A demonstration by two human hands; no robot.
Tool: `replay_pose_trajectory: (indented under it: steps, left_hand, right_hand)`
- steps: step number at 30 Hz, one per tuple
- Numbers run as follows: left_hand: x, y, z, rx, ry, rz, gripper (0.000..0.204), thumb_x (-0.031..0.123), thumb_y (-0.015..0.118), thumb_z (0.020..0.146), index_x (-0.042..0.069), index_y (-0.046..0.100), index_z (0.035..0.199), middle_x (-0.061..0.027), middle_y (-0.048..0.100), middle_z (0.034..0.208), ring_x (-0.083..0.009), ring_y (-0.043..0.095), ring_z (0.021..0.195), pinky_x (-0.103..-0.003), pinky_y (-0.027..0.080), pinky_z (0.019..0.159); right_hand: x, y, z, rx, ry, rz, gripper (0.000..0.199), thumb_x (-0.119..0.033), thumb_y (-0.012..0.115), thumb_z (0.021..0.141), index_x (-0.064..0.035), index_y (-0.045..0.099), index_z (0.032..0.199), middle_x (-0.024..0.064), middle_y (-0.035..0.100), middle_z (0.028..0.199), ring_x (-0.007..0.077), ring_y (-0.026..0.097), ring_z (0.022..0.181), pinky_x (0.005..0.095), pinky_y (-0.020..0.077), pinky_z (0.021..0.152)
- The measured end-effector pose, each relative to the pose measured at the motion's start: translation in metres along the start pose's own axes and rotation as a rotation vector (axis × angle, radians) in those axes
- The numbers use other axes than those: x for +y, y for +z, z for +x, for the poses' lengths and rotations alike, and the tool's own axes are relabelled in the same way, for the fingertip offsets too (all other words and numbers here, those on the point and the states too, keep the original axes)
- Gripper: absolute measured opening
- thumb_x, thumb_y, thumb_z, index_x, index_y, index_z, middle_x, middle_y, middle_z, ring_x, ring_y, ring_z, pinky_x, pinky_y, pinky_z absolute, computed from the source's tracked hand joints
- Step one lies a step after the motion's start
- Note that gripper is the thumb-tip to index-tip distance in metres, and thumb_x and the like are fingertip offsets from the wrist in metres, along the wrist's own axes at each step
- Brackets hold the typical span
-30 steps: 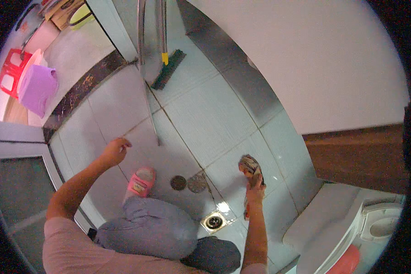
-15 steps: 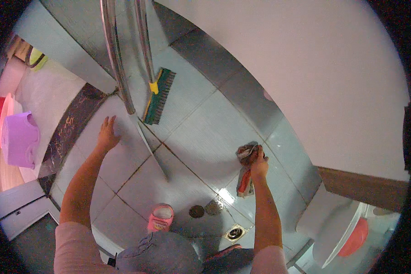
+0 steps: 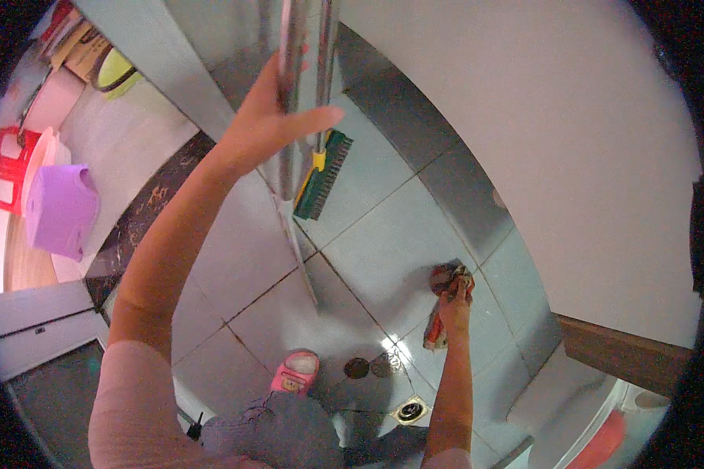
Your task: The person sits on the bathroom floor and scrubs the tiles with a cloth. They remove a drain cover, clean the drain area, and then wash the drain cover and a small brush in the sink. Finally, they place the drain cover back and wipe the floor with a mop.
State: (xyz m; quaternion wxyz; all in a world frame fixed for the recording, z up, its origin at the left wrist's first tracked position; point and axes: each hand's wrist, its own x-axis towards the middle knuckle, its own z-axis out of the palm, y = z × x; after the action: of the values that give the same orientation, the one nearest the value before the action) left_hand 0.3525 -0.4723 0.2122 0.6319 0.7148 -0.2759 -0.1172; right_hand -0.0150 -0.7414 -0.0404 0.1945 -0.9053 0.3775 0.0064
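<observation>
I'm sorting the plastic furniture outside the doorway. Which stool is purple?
The purple stool is the solid boxy one nearer the doorway; the red stool behind it has open legs.
</observation>
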Motion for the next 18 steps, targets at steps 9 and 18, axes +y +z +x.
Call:
replay_pose_trajectory:
  steps: [9, 18]
  left_hand:
    - [-0.004, -0.015, 0.044, -0.048, 0.023, -0.121, 0.084, 0.008, 0.069, 0.070, 0.013, 0.019, 0.137, -0.0085, 0.044, 0.123, -0.0179, 0.045, 0.108, -0.036, 0.037, 0.092]
    - [0.038, -0.001, 0.036, 0.078, 0.008, -0.193, 0.084, 0.006, 0.068, 0.069, 0.005, 0.017, 0.135, -0.0103, 0.043, 0.122, -0.0198, 0.046, 0.105, -0.032, 0.039, 0.088]
  right_hand:
    - [-0.028, -0.092, -0.066, -0.384, 0.002, 0.088, 0.037, -0.022, 0.056, 0.081, -0.0036, 0.052, 0.112, 0.0207, 0.058, 0.099, 0.0304, 0.060, 0.082, 0.0369, 0.0473, 0.073]
    - [-0.048, -0.119, -0.090, -0.472, -0.234, 0.153, 0.031, -0.020, 0.057, 0.080, -0.0037, 0.055, 0.107, 0.0163, 0.060, 0.087, 0.0271, 0.058, 0.078, 0.0335, 0.0460, 0.068]
